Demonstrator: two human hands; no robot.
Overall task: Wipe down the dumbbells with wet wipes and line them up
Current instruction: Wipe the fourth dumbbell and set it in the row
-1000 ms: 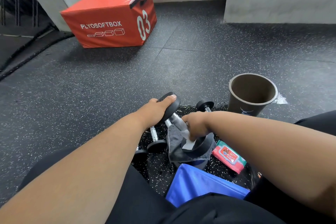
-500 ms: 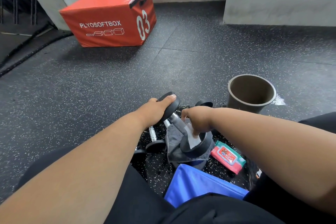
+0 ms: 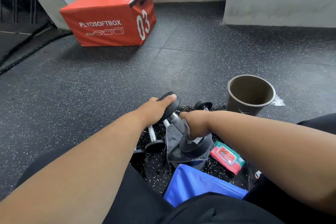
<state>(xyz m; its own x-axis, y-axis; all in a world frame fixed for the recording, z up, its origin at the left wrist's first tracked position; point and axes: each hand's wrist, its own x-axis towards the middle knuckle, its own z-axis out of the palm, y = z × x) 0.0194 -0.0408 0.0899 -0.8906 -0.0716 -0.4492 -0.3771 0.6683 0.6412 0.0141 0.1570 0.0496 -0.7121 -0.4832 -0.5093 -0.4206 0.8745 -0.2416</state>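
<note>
A black dumbbell (image 3: 194, 146) with a chrome handle lies tilted over a grey towel (image 3: 173, 140) on the floor. My left hand (image 3: 154, 108) grips its far head. My right hand (image 3: 195, 126) holds a white wet wipe (image 3: 198, 139) against the handle, just above the near head. Two smaller dumbbells lie to the left (image 3: 153, 138) and another (image 3: 203, 105) shows behind my right wrist. A red pack of wet wipes (image 3: 227, 159) lies on the floor at the right.
A brown empty bin (image 3: 251, 94) stands at the right. A blue bag (image 3: 198, 183) lies by my knees. A red plyo soft box (image 3: 109, 18) sits far left, near a pillar. A concrete wall block is at the back right.
My right hand has slid the wipe along the handle, first up toward the far head, then back down to the near head. The left hand has kept its grip.
</note>
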